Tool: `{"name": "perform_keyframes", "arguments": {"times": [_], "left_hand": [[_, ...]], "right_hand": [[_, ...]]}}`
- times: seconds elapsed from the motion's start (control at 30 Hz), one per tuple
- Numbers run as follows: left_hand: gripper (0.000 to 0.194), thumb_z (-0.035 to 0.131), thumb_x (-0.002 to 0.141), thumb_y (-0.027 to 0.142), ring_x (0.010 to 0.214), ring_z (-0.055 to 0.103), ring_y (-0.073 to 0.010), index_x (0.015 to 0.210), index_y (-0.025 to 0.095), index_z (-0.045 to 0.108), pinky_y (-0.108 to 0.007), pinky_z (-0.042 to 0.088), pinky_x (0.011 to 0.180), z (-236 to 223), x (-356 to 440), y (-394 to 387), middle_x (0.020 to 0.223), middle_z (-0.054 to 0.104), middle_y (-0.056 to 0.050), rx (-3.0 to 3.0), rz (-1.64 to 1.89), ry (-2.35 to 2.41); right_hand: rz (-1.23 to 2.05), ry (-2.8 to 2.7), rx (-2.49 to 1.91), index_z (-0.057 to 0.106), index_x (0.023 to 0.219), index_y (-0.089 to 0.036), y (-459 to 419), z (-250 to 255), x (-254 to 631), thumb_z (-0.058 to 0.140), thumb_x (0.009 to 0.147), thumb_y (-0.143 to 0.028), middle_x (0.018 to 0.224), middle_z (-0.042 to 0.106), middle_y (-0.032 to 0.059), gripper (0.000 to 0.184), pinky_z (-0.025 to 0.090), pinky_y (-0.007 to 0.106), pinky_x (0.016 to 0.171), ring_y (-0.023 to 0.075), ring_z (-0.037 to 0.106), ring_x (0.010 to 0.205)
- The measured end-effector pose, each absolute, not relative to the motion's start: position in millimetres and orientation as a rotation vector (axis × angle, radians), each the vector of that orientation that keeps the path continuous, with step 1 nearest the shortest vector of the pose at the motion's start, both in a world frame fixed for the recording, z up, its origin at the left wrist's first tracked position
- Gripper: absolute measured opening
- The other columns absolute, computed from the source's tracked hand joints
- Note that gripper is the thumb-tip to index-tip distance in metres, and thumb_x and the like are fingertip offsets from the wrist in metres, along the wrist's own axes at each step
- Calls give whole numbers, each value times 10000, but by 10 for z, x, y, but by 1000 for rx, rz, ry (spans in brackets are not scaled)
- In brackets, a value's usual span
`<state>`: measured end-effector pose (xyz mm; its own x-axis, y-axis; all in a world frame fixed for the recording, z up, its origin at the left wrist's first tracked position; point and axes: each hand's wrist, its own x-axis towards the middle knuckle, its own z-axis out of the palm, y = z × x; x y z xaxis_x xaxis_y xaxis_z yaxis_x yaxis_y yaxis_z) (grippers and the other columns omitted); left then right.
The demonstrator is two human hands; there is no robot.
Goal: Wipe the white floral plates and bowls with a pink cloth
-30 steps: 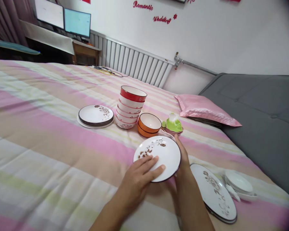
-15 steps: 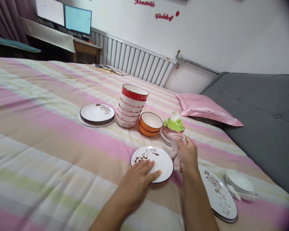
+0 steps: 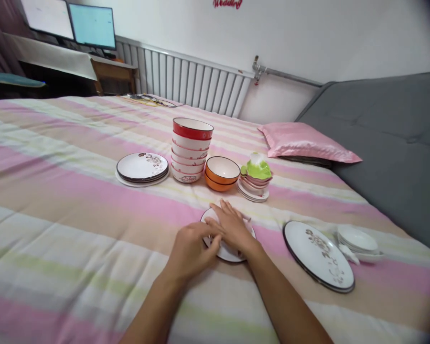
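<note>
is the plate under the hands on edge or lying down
Lying down: the plate shows its broad face around the right hand.

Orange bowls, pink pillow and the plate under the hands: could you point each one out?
Orange bowls [image 3: 222,168]: head view, white inside of the upper bowl.
Pink pillow [image 3: 306,139]: head view, middle of its top face.
Plate [image 3: 230,253]: head view, bare white part toward its near edge.

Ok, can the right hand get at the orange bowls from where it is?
Probably yes: the right hand is over the small plate, just on the near side of the orange bowls, and nothing seems to stand between them.
</note>
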<state>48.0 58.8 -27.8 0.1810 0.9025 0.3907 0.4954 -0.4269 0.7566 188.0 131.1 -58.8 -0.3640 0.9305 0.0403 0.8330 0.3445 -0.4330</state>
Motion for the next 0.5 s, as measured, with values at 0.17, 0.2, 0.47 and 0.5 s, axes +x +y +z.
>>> {"name": "perform_keyframes", "arguments": {"times": [0.17, 0.2, 0.47, 0.5], "left_hand": [[142, 605, 769, 261, 695, 668, -160, 773, 174, 717, -262, 512, 723, -219, 344, 590, 744, 737, -28, 1699, 1452, 1511], [146, 617, 765, 276, 690, 669, -158, 772, 171, 718, -264, 514, 727, -199, 317, 583, 731, 734, -24, 1649, 1484, 1530], [216, 683, 740, 271, 733, 658, -137, 923, 159, 702, -280, 523, 763, 392, 79, 207, 787, 717, -13, 1326, 2088, 1256], [241, 682, 739, 266, 742, 650, -131, 953, 156, 689, -289, 523, 783, 526, 50, 106, 831, 711, -10, 1327, 2207, 1199]], "right_hand": [[474, -2479, -1398, 336, 1420, -215, 1234, -582, 1920, 342, 906, -556, 1522, 215, 123, 618, 200, 498, 1106, 289, 159, 1415], [481, -2499, -1370, 330, 1424, -214, 1205, -574, 1919, 329, 909, -557, 1522, 220, 118, 618, 208, 490, 1107, 284, 160, 1415], [366, -2359, -1300, 457, 1346, -236, 724, -574, 1931, 337, 945, -445, 1457, 387, 59, 468, 291, 408, 1091, 223, 329, 1359], [342, -2315, -1322, 470, 1334, -247, 666, -582, 1939, 349, 944, -431, 1442, 414, 44, 448, 289, 403, 1092, 215, 351, 1347]]}}
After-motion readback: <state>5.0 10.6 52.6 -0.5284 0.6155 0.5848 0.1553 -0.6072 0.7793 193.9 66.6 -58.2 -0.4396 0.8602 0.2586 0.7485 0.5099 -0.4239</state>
